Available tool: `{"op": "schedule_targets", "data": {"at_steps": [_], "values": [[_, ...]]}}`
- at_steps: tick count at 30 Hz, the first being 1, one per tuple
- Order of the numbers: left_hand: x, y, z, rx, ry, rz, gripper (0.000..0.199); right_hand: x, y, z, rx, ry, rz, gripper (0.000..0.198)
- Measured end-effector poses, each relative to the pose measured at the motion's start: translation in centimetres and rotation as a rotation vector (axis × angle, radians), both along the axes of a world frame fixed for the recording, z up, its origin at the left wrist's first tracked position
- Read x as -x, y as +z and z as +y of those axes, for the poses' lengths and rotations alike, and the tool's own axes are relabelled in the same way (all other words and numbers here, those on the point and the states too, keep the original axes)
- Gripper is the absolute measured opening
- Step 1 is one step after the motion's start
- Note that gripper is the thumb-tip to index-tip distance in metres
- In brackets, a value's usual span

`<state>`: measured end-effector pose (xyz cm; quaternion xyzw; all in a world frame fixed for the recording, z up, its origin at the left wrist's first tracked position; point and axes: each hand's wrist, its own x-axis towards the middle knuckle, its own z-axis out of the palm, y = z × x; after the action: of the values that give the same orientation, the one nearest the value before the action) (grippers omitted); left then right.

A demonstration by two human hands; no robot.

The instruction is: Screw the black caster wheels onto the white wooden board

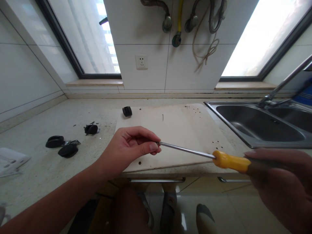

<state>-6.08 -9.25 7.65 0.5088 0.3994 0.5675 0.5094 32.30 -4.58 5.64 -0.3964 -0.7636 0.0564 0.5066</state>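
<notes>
A screwdriver (187, 149) with a yellow handle and a long metal shaft stretches across the view, above a pale board (175, 130) on the counter. My left hand (136, 144) pinches at the tip end of the shaft; anything small between the fingertips is hidden. At the other end, my right hand (285, 185) is closed around the back of the handle, slightly blurred. One black caster wheel (127, 111) rests on the board's far left corner. More black casters (68, 150) lie on the counter to the left, one of them beside dark crumbs.
A steel double sink (258, 125) with a faucet (280, 84) is at the right. At the far left lies a white plastic piece (13, 161). Hoses and a power socket (141, 62) are on the tiled wall. Drawer handles (156, 180) run below the counter edge.
</notes>
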Motion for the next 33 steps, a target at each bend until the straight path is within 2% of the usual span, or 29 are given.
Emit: {"op": "schedule_targets", "data": {"at_steps": [2, 4, 8, 14, 17, 23, 26, 29, 33], "values": [[-0.1, 0.2, 0.0, -0.015, 0.039, 0.035, 0.011, -0.4, -0.1, 0.2, -0.105, 0.034, -0.118, 0.023], [-0.3, 0.5, 0.0, -0.038, 0.080, 0.064, 0.013, -0.2, -0.2, 0.0, -0.145, 0.081, -0.121, 0.025], [-0.5, 0.7, 0.1, -0.078, 0.091, 0.101, 0.018, 1.0, -0.3, -0.6, -0.157, 0.109, 0.040, 0.026], [-0.3, 0.5, 0.2, -0.067, 0.049, 0.065, 0.020, 0.8, -0.2, -0.6, -0.162, 0.122, 0.077, 0.026], [-0.2, 0.5, 0.3, -0.065, 0.038, 0.042, 0.019, 0.4, -0.2, -0.4, -0.170, 0.153, 0.077, 0.029], [-0.4, 0.4, 0.3, -0.092, 0.049, 0.053, 0.018, 0.3, 0.0, -0.4, -0.196, 0.142, -0.062, 0.029], [-0.6, 0.6, 0.3, -0.136, 0.099, 0.100, 0.019, -0.1, -0.2, -0.5, -0.185, 0.103, -0.056, 0.028], [-0.6, 0.7, 0.1, -0.247, 0.138, 0.182, 0.019, -0.4, 0.0, -0.5, -0.160, 0.048, -0.153, 0.024], [-0.8, 0.2, -0.2, -0.323, 0.196, 0.263, 0.016, 0.1, 0.9, -0.6, 0.028, 0.061, -0.115, 0.020]]}}
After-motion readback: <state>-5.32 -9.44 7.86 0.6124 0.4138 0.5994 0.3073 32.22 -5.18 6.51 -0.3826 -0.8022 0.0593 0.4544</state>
